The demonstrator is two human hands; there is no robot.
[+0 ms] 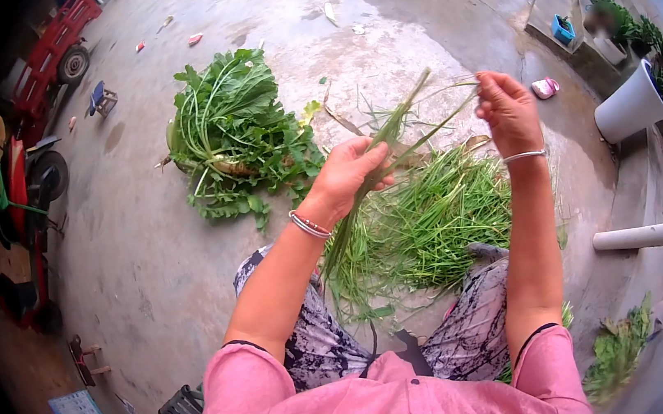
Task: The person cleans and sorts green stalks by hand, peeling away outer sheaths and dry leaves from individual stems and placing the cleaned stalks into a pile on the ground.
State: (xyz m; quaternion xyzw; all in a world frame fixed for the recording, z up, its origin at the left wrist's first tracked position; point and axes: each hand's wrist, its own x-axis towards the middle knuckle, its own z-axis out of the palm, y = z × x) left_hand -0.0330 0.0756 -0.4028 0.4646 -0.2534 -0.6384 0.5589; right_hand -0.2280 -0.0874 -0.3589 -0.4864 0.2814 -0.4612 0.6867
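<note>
A bunch of long thin green stalks [348, 228] is gripped in my left hand [350, 173], its lower ends trailing toward my knees. My right hand [508, 107] is raised to the right, thumb and fingers pinched on a thin stalk [453, 115] stretched out from the bunch. Beneath both hands a loose heap of cut green stalks [453, 221] spreads over the concrete between my legs. Left of the heap lies a pile of large leafy greens [236, 136] with a pale root showing among them.
A red three-wheeled cart [53, 63] and a red motorbike [25, 220] stand at the left, near a small stool [101, 99]. On the right are a white planter [629, 104], a white pipe [651, 235] and more leafy greens [618, 350]. A pink shoe [546, 88] lies nearby.
</note>
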